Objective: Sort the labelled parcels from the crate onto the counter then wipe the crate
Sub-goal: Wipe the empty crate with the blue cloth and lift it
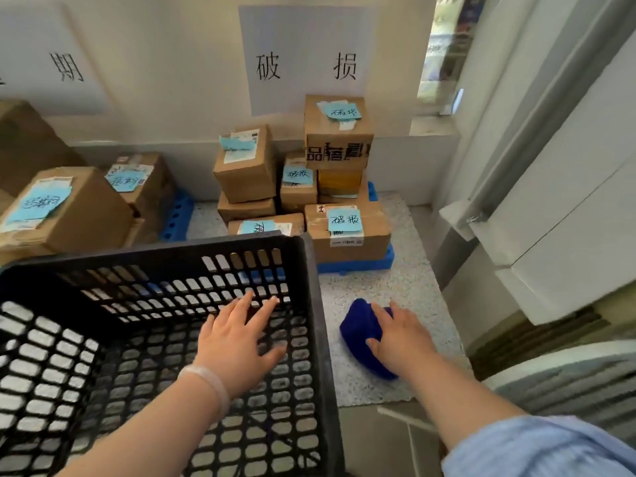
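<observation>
left grip: fingers straight and spread, inside crate, holding nothing; contact with mesh unclear
right grip: fingers and thumb curled round cloth
crate: black mesh, around left grip, just left of right grip
cloth: blue, bunched, under right grip, on counter
parcels: blue-labelled, stacked on blue tray, beyond both grips
counter: speckled, beneath right grip

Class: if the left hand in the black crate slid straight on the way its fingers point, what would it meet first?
Probably the crate's far mesh wall, just beyond the fingertips of the left hand; nothing shows between them, though depth is unclear.
</observation>
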The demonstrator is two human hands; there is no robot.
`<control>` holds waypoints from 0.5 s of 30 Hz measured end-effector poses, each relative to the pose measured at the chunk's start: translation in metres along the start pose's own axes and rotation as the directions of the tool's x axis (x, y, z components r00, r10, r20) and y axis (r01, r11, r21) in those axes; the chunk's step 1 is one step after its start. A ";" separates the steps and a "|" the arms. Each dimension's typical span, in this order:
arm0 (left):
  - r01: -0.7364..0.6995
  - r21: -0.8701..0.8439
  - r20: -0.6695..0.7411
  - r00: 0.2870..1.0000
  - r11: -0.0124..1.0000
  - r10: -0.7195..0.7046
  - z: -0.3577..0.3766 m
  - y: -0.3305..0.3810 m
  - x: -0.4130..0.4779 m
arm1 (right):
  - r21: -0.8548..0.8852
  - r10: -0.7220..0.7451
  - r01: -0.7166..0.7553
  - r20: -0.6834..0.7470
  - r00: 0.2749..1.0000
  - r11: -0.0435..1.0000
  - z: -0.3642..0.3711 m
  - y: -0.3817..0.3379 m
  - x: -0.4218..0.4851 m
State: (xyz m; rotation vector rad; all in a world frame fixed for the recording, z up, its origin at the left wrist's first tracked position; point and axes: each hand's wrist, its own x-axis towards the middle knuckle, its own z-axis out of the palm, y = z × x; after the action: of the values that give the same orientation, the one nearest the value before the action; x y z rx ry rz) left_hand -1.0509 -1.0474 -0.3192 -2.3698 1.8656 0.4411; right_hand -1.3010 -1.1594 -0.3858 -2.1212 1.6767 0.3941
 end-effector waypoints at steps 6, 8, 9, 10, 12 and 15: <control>0.118 0.009 0.053 0.992 0.993 -0.119 0.016 -0.003 0.003 | -0.004 -0.082 0.085 0.236 0.968 0.996 0.041 -0.004 0.047; 0.145 0.005 0.076 0.986 0.989 -0.145 0.020 -0.005 0.002 | -0.061 -0.084 0.103 0.254 0.964 0.993 0.053 -0.007 0.053; 0.155 0.001 0.080 0.985 0.988 -0.155 0.020 -0.007 0.002 | -0.089 -0.081 0.104 0.234 0.969 0.991 0.058 -0.007 0.054; 0.165 -0.002 0.080 0.983 0.986 -0.164 0.020 -0.009 0.002 | -0.105 -0.082 0.104 0.194 0.978 0.989 0.060 -0.006 0.054; 0.178 -0.012 0.068 0.982 0.984 -0.177 0.018 -0.011 0.001 | -0.045 -0.100 0.104 0.080 0.992 0.994 0.061 -0.002 0.056; 0.185 -0.027 0.017 0.983 0.982 -0.184 0.012 -0.012 -0.001 | 0.357 -0.034 0.061 -0.082 0.996 0.932 0.049 0.000 0.057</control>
State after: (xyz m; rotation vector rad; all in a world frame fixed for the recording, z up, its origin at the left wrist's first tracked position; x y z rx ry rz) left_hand -1.0414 -1.0403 -0.3311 -2.5208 1.6238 0.4678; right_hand -1.2856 -1.1851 -0.4551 -1.9170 1.5905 -0.0112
